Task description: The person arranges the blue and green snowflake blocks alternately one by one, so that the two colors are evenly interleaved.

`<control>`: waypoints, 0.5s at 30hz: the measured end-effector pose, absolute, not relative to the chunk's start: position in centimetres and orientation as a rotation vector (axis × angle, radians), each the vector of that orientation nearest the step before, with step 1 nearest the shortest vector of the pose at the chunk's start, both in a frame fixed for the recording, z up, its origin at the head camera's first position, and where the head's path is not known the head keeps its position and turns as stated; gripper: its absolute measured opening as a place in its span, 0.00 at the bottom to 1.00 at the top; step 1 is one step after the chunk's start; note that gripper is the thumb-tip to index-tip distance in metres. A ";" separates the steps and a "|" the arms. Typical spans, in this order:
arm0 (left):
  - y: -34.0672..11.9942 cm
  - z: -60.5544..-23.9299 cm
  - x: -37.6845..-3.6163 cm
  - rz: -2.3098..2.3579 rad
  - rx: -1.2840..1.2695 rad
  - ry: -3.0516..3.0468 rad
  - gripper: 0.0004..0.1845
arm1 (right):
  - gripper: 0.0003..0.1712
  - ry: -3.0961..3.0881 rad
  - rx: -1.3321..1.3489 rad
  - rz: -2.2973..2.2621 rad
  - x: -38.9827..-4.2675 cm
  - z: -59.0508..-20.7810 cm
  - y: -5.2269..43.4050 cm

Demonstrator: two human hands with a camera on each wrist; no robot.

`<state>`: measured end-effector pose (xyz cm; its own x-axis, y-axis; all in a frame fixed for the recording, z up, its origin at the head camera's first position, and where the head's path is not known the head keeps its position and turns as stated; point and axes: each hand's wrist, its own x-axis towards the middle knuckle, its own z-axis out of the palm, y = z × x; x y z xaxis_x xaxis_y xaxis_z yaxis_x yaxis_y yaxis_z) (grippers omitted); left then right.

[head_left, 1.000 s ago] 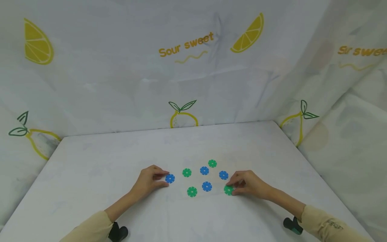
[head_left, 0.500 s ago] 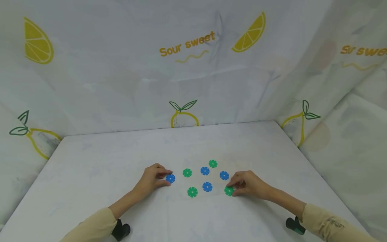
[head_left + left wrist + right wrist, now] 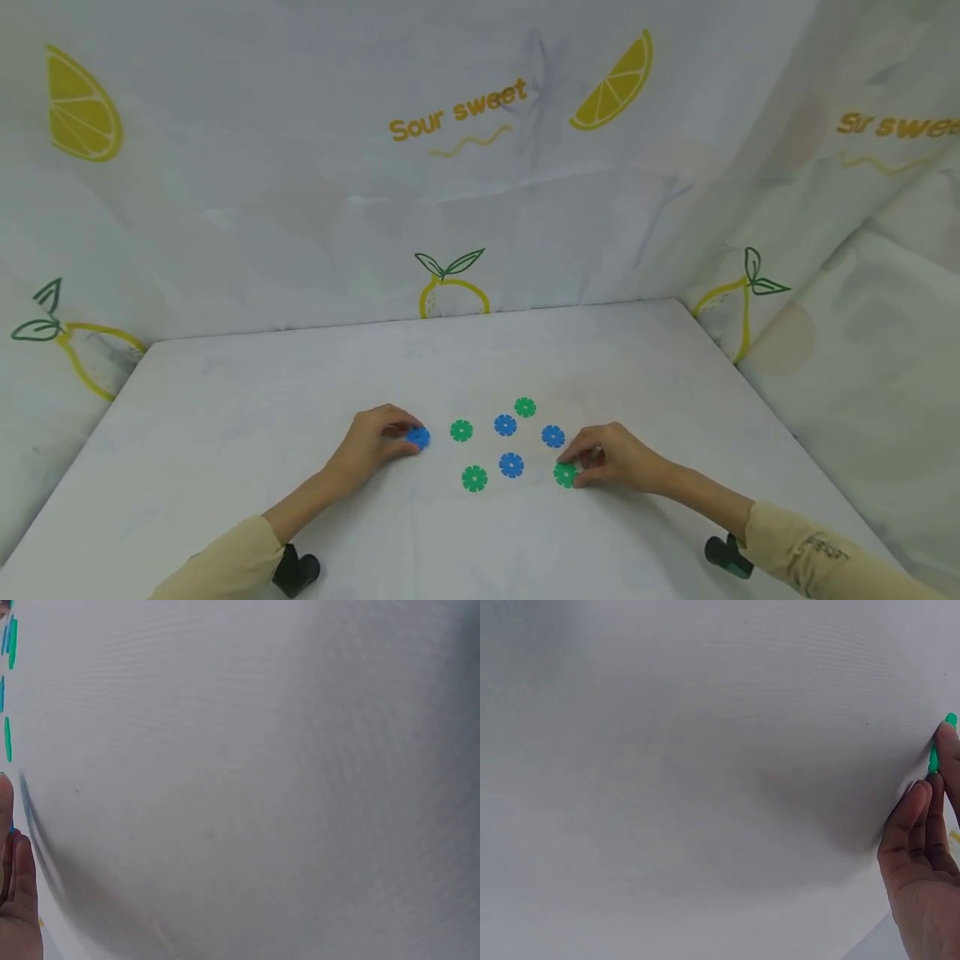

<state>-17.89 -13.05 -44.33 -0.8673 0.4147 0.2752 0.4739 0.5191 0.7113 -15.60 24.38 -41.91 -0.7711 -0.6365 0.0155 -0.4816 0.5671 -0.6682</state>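
Lifting blue disc [image 3: 417, 437], left hand [image 3: 371, 442], right hand [image 3: 615, 458] unmoved on green disc [image 3: 565, 474]

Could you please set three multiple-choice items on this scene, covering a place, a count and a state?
1. Where is the left hand?
A. at the leftmost blue disc
B. on a lemon print
C. off the table

2. How many green discs are there?
A. two
B. four
C. six

3. What is the right hand doing?
A. lying flat and idle
B. pinching a green disc
C. holding a cup

Answers: 1 A, its fingers close on that disc. 2 B, the head view shows four green and four blue. 3 B, curled fingers meet the disc's edge.
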 end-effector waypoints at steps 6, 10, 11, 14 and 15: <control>-14.0 -43.6 -18.0 -1.341 -0.818 -2.620 0.14 | 0.17 2.568 -0.913 -0.971 -15.5 -41.4 24.0; -14.8 -43.8 -18.6 -1.336 -0.850 -2.621 0.15 | 0.15 2.574 -0.879 -0.953 -15.5 -41.3 24.0; -15.0 -43.9 -18.7 -1.336 -0.856 -2.625 0.15 | 0.15 2.576 -0.875 -0.953 -15.5 -41.3 24.0; -15.4 -43.8 -19.0 -1.333 -0.876 -2.625 0.15 | 0.15 2.578 -0.878 -0.963 -15.5 -41.5 24.1; -15.4 -43.5 -18.9 -1.340 -0.878 -2.616 0.15 | 0.15 2.580 -0.887 -0.967 -15.5 -41.6 24.1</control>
<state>-18.92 -15.44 -43.53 -0.8334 0.4553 0.3132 0.5202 0.4550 0.7228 -15.50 24.10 -41.56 -0.7847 -0.6196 -0.0165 -0.4563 0.5955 -0.6612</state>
